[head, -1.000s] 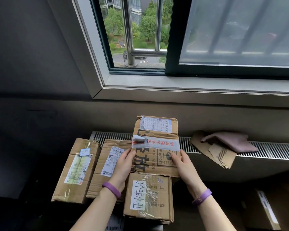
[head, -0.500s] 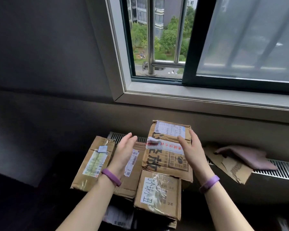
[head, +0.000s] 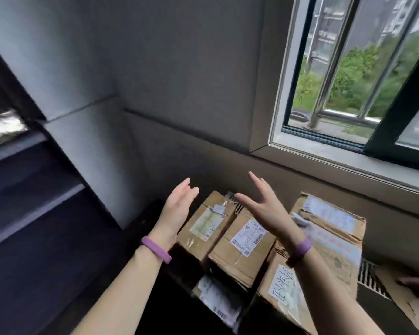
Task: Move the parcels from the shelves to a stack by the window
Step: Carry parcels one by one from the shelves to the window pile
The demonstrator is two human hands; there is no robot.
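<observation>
Brown taped cardboard parcels [head: 247, 247] sit stacked under the window [head: 348, 76]; our left hand [head: 177, 213] and right hand [head: 269, 209] hover apart, empty; next, we'd turn away from the window toward the dark shelves [head: 32, 189].

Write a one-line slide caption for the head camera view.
Both hands, left and right, hover open and empty above taped cardboard parcels stacked below the window.

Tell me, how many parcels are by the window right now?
5 show. Two boxes lie side by side at left and centre; one on top at right, one under it, and one low down in front. More may be hidden.
</observation>
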